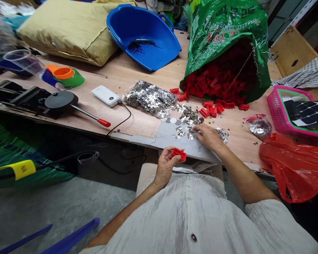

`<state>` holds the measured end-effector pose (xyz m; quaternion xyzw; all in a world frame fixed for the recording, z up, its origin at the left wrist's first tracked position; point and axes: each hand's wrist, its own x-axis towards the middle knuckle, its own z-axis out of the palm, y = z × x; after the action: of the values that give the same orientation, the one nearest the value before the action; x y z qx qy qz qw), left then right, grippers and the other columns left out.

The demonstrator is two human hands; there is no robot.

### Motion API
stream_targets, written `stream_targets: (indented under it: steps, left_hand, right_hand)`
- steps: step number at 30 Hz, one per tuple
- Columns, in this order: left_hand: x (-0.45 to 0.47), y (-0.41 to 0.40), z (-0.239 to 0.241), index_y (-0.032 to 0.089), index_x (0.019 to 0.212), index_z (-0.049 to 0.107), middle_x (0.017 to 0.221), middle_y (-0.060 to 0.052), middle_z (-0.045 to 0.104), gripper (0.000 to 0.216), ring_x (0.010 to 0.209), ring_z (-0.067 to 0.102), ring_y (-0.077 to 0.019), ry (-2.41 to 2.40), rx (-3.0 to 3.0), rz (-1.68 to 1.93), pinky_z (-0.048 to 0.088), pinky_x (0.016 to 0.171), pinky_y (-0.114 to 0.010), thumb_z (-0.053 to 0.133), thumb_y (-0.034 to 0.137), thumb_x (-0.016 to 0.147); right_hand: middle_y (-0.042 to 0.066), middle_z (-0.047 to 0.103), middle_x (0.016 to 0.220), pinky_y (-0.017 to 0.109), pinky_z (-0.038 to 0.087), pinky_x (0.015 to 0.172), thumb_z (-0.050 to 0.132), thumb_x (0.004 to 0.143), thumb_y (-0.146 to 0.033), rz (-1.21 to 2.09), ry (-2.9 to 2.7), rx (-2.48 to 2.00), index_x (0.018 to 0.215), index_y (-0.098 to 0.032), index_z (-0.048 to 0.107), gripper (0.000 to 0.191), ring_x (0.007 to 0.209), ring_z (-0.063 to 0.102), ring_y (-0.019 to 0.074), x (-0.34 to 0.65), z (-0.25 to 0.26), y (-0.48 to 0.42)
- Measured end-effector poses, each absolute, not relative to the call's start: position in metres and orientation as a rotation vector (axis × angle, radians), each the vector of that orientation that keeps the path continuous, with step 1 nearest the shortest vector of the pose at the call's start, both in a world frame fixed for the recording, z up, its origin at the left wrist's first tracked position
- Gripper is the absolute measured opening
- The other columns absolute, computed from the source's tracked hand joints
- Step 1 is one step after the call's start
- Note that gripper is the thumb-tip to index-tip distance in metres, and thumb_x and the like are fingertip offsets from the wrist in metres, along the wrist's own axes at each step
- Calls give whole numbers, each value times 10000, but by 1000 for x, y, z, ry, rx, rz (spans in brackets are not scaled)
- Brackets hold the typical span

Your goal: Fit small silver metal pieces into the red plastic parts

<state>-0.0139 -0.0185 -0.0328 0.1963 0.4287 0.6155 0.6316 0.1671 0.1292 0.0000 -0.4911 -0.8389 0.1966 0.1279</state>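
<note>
My left hand [165, 165] is closed around a red plastic part [178, 154], a small box-like piece with a hollow side, held just off the table's front edge. On the table, my right hand [208, 137] has its fingertips bent together among small flat silver metal pieces [190, 133]. Whether a piece sits between those fingers is too small to tell. A larger heap of the metal pieces [190, 114] lies just beyond the fingers, and more pieces [222, 134] are beside the wrist. Several loose red parts [212, 109] are scattered behind the hand.
A green sack [228, 21] spills red parts at the back. Left of the heap lies a clear bag of metal pieces [149, 97]. Also around are a blue basin [153, 58], a white power bank [106, 95], a lever tool [60, 100], a pink basket [277, 107] and a red bag [294, 162].
</note>
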Motion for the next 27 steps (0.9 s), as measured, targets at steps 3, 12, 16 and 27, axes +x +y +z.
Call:
stream_targets:
  steps: [3,12,16,27]
  left_hand:
    - [-12,-19,-33,177,1015,532,1016,-91,751,452,853,729,-203,990,447,1396,592,768,-353,817,285,681]
    - [-8,-20,-36,180,1008,539,996,-83,755,456,855,725,-206,986,453,1379,594,766,-354,829,281,670]
    - [-8,-21,-36,180,999,538,995,-83,754,453,844,729,-214,992,454,1371,592,755,-357,828,287,669]
    - [-8,-22,-37,177,1005,531,986,-81,757,449,825,729,-206,994,442,1376,592,756,-360,820,278,677]
  right_hand:
    - [31,683,1036,308,449,814,574,872,-178,581,-2453,-1439,1000,-248,672,176,914,616,188,178,4,130]
    - [45,686,1066,313,457,808,554,914,-206,442,-2543,-1504,1070,-250,666,197,935,620,206,157,4,134]
    - [41,679,1110,308,464,800,566,912,-211,447,-2627,-1466,1068,-265,676,199,963,622,211,141,0,134]
    - [37,664,1091,294,466,795,542,925,-205,415,-2571,-1456,1093,-267,670,221,975,618,205,157,-1,134]
